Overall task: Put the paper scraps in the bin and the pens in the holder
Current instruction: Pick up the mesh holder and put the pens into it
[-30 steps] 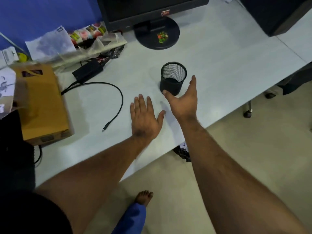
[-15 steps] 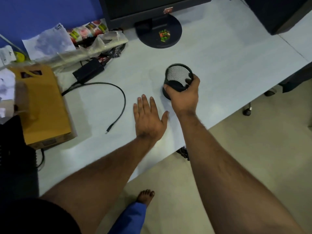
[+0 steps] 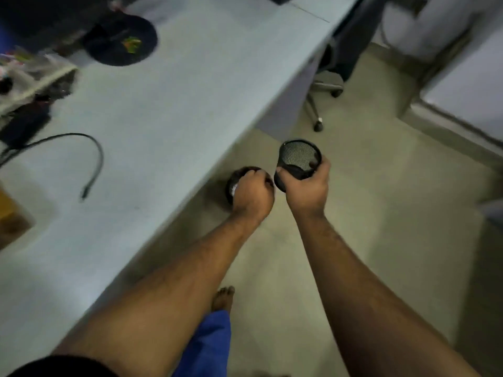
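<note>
My right hand point(image 3: 306, 191) grips a black mesh pen holder point(image 3: 298, 156) from the side and holds it in the air over the floor, beyond the desk's edge. The holder looks empty. My left hand point(image 3: 253, 194) is curled into a fist just left of it, above a dark round bin point(image 3: 233, 182) that stands on the floor under the desk edge. Something whitish shows inside the bin. What the fist holds, if anything, is hidden. No pens or loose scraps are in sight.
The pale desk point(image 3: 163, 118) fills the left, with a black cable point(image 3: 92, 164), a monitor base point(image 3: 119, 42) and clutter at the far left. An office chair's wheeled base point(image 3: 318, 126) stands beyond the desk end. My bare foot point(image 3: 223, 297) is on the floor below.
My right hand has lifted the mesh holder off the desk and carried it out over the floor. My left hand left the desk top and closed above the bin. The view swung right.
</note>
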### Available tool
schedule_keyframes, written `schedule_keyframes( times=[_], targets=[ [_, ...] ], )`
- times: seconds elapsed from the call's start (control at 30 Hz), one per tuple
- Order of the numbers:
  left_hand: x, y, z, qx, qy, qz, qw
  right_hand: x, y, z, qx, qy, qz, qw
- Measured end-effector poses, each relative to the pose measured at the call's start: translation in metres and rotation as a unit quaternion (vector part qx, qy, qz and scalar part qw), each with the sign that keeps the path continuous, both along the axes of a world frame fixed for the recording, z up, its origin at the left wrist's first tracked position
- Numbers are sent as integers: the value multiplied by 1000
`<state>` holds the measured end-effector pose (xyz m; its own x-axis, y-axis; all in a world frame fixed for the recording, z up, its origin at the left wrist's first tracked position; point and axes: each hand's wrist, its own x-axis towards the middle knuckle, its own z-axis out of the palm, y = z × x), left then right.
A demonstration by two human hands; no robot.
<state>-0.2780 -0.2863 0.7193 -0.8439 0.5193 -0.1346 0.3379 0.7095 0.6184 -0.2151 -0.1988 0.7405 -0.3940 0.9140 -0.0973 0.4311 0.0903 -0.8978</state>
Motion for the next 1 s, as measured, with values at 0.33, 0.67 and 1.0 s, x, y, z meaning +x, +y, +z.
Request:
schedule_keyframes(
  times=[0.33,0.67,1.0],
  targets=[
    [256,139,-118,-1,-193,-95,977,296,95,-128,-56,-36,-187,980],
    [407,215,-394,-121,-250,-262,924,470,118,-383,-132,-78,-382,912],
    [512,270,-638,-164,-164,-414,880,573,119,-617,-89,-161,-467,865]
  ],
)
